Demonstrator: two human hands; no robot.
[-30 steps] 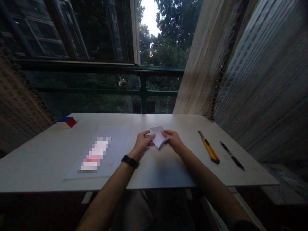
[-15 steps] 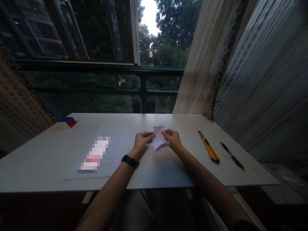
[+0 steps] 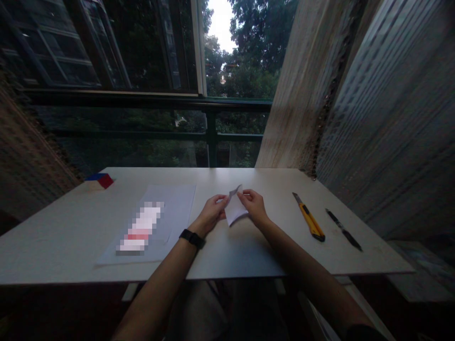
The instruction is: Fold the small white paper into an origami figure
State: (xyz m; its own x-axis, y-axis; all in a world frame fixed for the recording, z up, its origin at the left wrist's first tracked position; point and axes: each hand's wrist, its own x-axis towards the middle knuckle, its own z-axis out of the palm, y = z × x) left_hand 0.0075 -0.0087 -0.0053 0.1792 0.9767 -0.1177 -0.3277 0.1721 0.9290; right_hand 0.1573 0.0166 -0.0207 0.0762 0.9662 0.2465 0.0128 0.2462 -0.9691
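A small piece of white paper (image 3: 236, 211) is held up between my two hands over the middle of the table. My left hand (image 3: 212, 211) pinches its left edge, and my right hand (image 3: 254, 204) grips the right side with thumb and fingers. The paper's upper edge bends over, and its lower edge curves. Some fingertips are hidden behind it. A black watch band circles my left wrist.
White sheets (image 3: 177, 208) lie at left, partly blurred out. Behind them sits a red and blue block (image 3: 99, 181). A yellow utility knife (image 3: 309, 219) and a black pen (image 3: 343, 230) rest at right on the white table (image 3: 227, 260). Curtains (image 3: 287, 90) hang beside the window.
The paper's top edge has bent over, and the sheet has tilted with its lower corner slightly nearer me. My left hand's fingers have shifted along its left edge.
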